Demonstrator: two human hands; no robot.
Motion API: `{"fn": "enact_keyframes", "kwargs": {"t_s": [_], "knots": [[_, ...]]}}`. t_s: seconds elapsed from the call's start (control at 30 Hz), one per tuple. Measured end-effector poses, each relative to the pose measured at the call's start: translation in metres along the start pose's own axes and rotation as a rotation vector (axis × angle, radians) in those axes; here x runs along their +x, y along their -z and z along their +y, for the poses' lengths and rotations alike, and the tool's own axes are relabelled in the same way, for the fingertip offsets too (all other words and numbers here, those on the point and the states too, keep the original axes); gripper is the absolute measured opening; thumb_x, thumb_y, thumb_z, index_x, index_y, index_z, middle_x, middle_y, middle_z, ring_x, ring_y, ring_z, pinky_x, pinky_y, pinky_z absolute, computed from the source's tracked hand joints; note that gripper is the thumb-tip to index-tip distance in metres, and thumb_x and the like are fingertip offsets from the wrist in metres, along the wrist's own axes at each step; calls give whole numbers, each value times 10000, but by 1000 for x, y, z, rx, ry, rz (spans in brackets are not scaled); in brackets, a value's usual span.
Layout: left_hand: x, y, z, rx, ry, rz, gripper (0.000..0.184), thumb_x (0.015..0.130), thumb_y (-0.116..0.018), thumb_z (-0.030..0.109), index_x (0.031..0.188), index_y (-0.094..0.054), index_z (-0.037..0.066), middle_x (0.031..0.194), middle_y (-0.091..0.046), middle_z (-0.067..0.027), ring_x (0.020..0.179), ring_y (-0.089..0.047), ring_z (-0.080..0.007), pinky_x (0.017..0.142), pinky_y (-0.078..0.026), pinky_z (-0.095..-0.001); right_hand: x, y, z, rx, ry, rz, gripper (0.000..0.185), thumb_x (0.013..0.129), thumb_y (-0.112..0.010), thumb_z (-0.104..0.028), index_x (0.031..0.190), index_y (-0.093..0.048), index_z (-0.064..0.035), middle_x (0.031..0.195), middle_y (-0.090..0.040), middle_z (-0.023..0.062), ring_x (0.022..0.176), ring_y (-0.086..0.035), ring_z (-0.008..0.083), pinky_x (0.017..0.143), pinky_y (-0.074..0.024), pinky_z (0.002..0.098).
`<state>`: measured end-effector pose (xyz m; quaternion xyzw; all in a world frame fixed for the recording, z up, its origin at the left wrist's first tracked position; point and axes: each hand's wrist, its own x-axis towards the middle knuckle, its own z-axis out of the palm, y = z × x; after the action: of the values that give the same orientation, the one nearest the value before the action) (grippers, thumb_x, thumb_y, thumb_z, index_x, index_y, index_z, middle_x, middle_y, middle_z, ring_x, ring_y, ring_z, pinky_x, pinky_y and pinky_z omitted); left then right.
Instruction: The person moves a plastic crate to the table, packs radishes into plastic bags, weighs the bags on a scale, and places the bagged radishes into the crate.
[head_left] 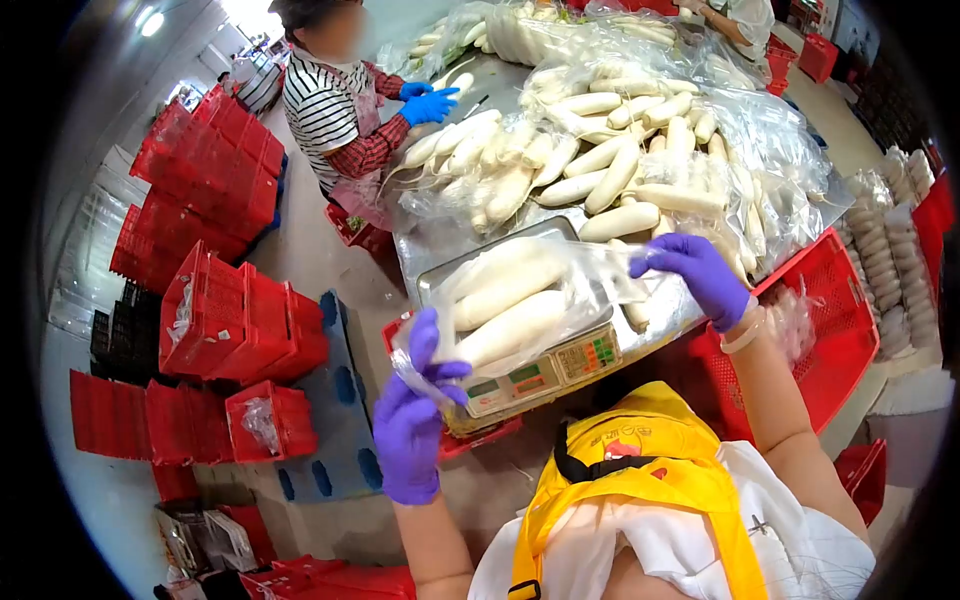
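A clear plastic bag (588, 282) holding several white daikon radishes (508, 290) lies over a digital weighing scale (530, 380) at the near edge of the metal table. In a purple glove, my left hand (410, 420) has its fingers closed on the bag's near-left end. My right hand (697, 275), also gloved in purple, pinches the gathered film at the opposite end. The bag is stretched between my two hands, and it covers part of the scale's pan. Loose daikons (620, 222) lie just beyond the scale.
A large pile of daikons (615, 140) and plastic film spreads over the metal table (410, 240). A co-worker (335, 110) in blue gloves handles daikons at the left side. Red crates (205, 310) are stacked at left; another red crate (815, 330) stands by my right arm.
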<state>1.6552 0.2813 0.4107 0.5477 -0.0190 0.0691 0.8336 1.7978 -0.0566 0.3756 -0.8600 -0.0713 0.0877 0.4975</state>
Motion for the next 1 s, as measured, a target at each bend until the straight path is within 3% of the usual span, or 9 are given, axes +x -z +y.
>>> {"fn": "enact_keyframes", "kwargs": {"t_s": [0.07,0.27,0.33,0.43,0.57,0.6,0.73,0.8,1.0], "knots": [[23,-11,6,126,-75,12,649,690,-499,51,1334,-521,-27,1502,-374,-155,1089,-608,-235,877,-508,-313,6,-9,-26,992,325,-323,245,905,-564,-126,1076,-660,21,1047,-671,121,1020,-620,203,978,-443,335],[109,-18,35,730,-514,-169,538,760,-432,-101,1280,-561,-53,1400,-500,-142,1233,-518,-216,1003,-441,-326,69,-78,-133,749,627,-459,338,925,-504,-80,1239,-619,-28,1159,-655,57,1000,-586,105,984,-440,284],[118,-17,28,633,-409,36,453,795,-486,-116,1227,-604,-51,1266,-602,-119,1148,-566,-181,967,-457,-315,56,-79,-147,576,861,-176,341,943,-509,-56,1272,-598,-38,1211,-641,48,1019,-580,111,1000,-423,286],[117,-5,25,641,-140,62,317,803,-624,-78,1113,-667,-30,1040,-679,-62,924,-619,-126,841,-500,-295,83,-101,-132,743,1211,-176,332,946,-538,-56,1273,-589,-24,1235,-635,61,1048,-586,129,989,-436,291],[113,-17,12,486,171,-73,211,778,-720,41,981,-688,-8,886,-675,-21,773,-592,-94,718,-478,-252,70,-107,-112,190,838,-217,403,871,-660,-85,1268,-612,-134,1186,-675,54,958,-614,44,903,-499,267],[118,-20,9,487,168,-87,211,778,-720,41,981,-688,-8,886,-675,-21,773,-592,-94,718,-478,-252,67,-107,-114,462,650,-305,366,862,-679,-110,1224,-648,-147,1131,-701,46,915,-611,36,876,-504,267],[122,-30,3,434,198,-226,232,776,-731,127,949,-664,-13,851,-665,-54,753,-598,-136,721,-475,-283,76,-98,-100,435,504,-365,300,858,-688,-133,1157,-683,-110,1062,-723,50,894,-622,55,849,-507,271],[125,-40,7,847,194,-215,186,763,-729,97,906,-678,-11,829,-663,-46,737,-589,-110,691,-464,-252,82,-111,-81,617,487,-271,238,826,-699,-176,1031,-724,-58,852,-727,77,744,-613,89,713,-508,283],[144,-39,-17,1212,-262,188,217,756,-690,60,958,-690,-19,821,-677,-69,727,-613,-126,704,-491,-275,75,-119,-57,777,328,-138,200,828,-665,-148,979,-704,-22,905,-701,91,818,-632,159,785,-508,310]]}}
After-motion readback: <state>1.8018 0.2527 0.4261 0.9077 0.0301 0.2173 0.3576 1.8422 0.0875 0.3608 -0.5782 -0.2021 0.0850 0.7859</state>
